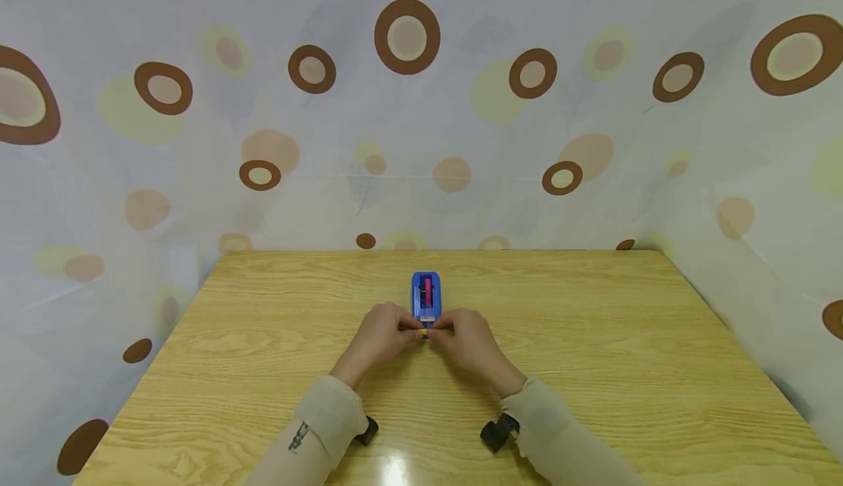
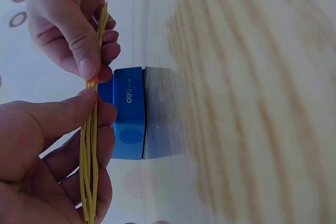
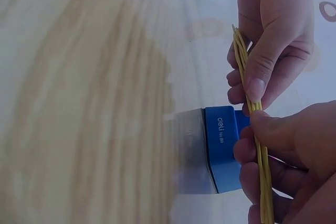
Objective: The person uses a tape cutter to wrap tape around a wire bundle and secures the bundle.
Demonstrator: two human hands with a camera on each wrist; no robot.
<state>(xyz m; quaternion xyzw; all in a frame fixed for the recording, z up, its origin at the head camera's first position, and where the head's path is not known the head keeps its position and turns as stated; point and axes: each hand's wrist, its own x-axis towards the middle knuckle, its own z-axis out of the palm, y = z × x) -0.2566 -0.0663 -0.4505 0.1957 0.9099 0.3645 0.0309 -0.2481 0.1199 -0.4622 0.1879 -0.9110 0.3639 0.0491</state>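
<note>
Both hands meet at the middle of the table, in front of a blue tape dispenser (image 1: 417, 299) with a pink core. Between them runs a bundle of thin yellow strands (image 2: 88, 166), held lengthwise. My left hand (image 1: 382, 336) pinches one half between thumb and fingers. The other half is pinched by my right hand (image 1: 470, 339), its thumb close to the left thumb at the bundle's middle. A small orange patch shows there in the left wrist view. In the right wrist view the strands (image 3: 265, 187) spread slightly at their ends. The dispenser's front lies just beyond the fingers.
The wooden table (image 1: 612, 325) spreads out on both sides of the hands. A patterned cloth (image 1: 454, 120) hangs behind it and along its sides. Black wrist-worn devices (image 1: 498, 433) sit below both sleeves, near the tabletop.
</note>
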